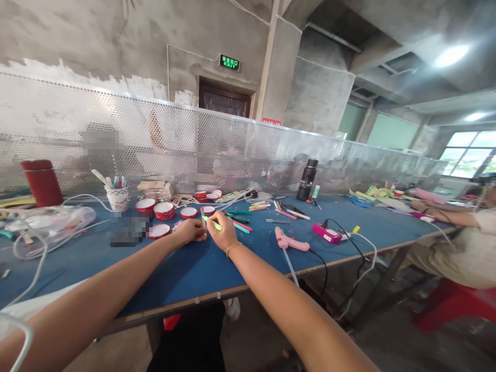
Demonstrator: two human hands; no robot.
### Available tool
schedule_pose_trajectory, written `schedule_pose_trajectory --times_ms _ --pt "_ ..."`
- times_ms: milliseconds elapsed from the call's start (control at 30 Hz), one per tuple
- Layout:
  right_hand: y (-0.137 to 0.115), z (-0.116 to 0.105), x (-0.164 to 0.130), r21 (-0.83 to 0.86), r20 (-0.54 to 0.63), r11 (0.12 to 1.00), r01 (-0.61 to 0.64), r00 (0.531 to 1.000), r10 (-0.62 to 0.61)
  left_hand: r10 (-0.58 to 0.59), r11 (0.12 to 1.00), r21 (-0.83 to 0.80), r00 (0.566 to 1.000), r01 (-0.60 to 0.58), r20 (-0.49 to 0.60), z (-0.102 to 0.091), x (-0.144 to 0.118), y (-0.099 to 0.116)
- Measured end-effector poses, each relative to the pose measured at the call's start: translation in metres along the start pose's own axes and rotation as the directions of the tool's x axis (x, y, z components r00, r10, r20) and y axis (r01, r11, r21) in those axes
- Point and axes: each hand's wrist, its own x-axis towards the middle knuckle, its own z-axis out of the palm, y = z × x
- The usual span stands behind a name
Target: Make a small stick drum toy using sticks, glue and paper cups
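My right hand (222, 231) is closed around a bright green marker pen (214, 223), which slants up to the left. Just beside it, my left hand (190, 231) pinches a thin narrow strip (204, 219) that stands roughly upright, with colour at its upper end. The pen's tip is close to this strip; whether they touch I cannot tell. Behind the hands lie round red-rimmed white lids (188, 212), some in stacks. Pliers with dark green handles (239, 212) and coloured pens (242, 226) rest to the right of my right hand.
A pink glue gun (290, 241) and a magenta box (327, 233) with cables lie to the right. A black bottle (307, 180), a red flask (42, 183) and a cup of pens (117, 198) stand along the perforated screen (174, 139). Another person (457, 227) sits far right.
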Motion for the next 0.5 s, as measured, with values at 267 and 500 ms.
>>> schedule_pose_trajectory --times_ms 267,500 --pt "0.0046 0.0006 0.0006 -0.014 -0.062 0.999 -0.044 0.997 0.043 -0.001 0.999 0.036 0.999 0.003 -0.040 0.0014 -0.0011 0.0009" --pt "-0.0003 -0.0003 -0.0002 -0.030 0.007 0.999 -0.012 1.000 0.013 0.015 0.999 0.037 1.000 -0.014 -0.027 -0.0001 0.0002 -0.0010"
